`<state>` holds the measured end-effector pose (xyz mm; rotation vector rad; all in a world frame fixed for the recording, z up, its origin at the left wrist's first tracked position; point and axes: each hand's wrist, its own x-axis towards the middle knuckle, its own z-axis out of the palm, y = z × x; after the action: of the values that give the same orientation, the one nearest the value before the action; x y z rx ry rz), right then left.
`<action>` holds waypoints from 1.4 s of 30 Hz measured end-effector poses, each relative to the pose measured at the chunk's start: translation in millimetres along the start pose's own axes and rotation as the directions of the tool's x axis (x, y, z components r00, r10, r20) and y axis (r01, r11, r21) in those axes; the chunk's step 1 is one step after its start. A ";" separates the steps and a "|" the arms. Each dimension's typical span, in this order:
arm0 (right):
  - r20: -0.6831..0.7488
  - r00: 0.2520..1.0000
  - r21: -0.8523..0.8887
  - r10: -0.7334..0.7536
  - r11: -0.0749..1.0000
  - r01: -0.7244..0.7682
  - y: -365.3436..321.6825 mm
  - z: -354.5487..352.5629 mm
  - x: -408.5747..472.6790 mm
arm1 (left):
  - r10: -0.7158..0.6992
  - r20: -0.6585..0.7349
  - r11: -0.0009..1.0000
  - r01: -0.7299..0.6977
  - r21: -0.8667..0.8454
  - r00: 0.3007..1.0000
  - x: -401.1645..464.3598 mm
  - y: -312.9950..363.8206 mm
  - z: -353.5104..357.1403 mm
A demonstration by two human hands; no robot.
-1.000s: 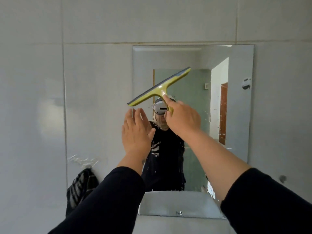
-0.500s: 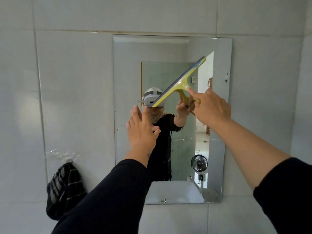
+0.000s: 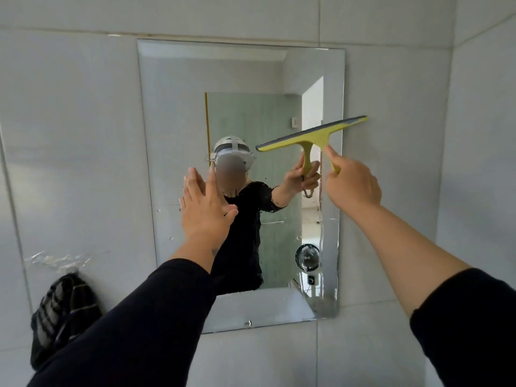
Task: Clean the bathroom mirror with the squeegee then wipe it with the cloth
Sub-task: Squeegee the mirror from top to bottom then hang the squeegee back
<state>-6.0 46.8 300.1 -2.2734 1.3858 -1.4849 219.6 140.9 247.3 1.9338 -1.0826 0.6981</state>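
A rectangular mirror (image 3: pixel 178 113) hangs on the grey tiled wall, with water drops on its lower half. My right hand (image 3: pixel 352 185) grips the handle of a yellow squeegee (image 3: pixel 312 135), whose grey blade lies tilted against the mirror's right side, its tip past the right edge. My left hand (image 3: pixel 205 208) is held flat with fingers apart in front of the mirror's middle left, holding nothing. A dark striped cloth (image 3: pixel 62 311) hangs on the wall at the lower left.
A strip of clear tape (image 3: pixel 55 259) sticks to the tile above the cloth. The mirror reflects a person, a doorway and a small fan. Tiled wall surrounds the mirror, with a corner at the far right.
My right hand has carried the squeegee rightward across the mirror, and the blade has levelled out. The view has shifted left. My left hand has stayed flat near the mirror's middle.
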 end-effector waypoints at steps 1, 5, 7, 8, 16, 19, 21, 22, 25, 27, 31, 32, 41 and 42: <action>-0.002 1.000 0.031 0.022 0.999 -0.022 1.4 2.3 -3.7 | -0.001 -0.002 1.000 0.001 -0.004 1.000 0.2 -0.3 0.9; -0.005 0.995 0.185 0.101 0.978 -0.099 -8.2 15.6 -21.1 | -0.004 -0.002 1.000 0.004 -0.021 1.000 1.7 -0.2 3.9; 0.001 0.994 0.263 0.112 0.959 -0.109 -18.6 26.8 -32.6 | -0.007 -0.001 1.000 0.006 -0.018 1.000 2.2 -0.4 3.3; 0.007 0.992 0.313 0.125 0.942 -0.121 -24.6 32.8 -38.5 | -0.004 -0.001 1.000 0.004 -0.008 1.000 2.2 -0.7 2.3; 0.005 0.994 0.403 0.107 0.910 -0.100 -67.5 78.1 -60.0 | 0.020 -0.049 0.996 -0.016 0.085 0.999 2.3 -17.9 -21.1; 0.024 0.999 0.354 0.034 0.934 -0.041 -83.1 88.0 -68.9 | -0.005 -0.058 0.995 0.011 0.095 0.998 2.1 -29.7 -32.0; 0.017 1.000 0.349 -0.020 0.937 0.013 -92.7 94.8 -75.2 | -0.009 -0.070 0.994 0.017 0.112 0.998 1.3 -37.6 -37.9; 0.011 0.999 0.344 -0.045 0.938 0.038 -97.1 98.2 -77.6 | -0.011 -0.075 0.993 0.020 0.120 0.997 0.9 -41.3 -40.1; 0.037 0.990 0.294 -0.137 0.948 0.120 -110.1 106.7 -86.0 | -0.027 -0.086 0.990 0.038 0.136 0.996 -0.4 -51.6 -45.6; 0.049 0.969 0.247 -0.240 0.943 0.221 -116.9 113.0 -91.5 | -0.037 -0.085 0.988 0.049 0.148 0.996 -2.2 -57.8 -47.5; 0.093 0.930 0.091 -0.356 0.933 0.348 -116.9 111.3 -91.1 | -0.069 -0.075 0.984 0.080 0.158 0.995 -10.4 -68.1 -47.3; 0.114 0.915 0.041 -0.388 0.922 0.386 -115.1 108.5 -90.7 | -0.074 -0.070 0.983 0.085 0.161 0.995 -13.3 -69.7 -45.4; 0.174 0.856 -0.155 -0.488 0.844 0.513 -92.3 83.9 -82.5 | -0.099 0.021 0.986 0.095 0.134 0.995 -39.2 -53.2 -20.9; 0.171 0.860 -0.169 -0.481 0.845 0.507 -86.4 79.4 -80.3 | -0.096 0.034 0.987 0.091 0.133 0.995 -40.4 -48.6 -19.1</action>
<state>100.3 125.6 248.0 -2.9728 1.0005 -1.3233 241.0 190.0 208.6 2.1050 -0.9842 0.6966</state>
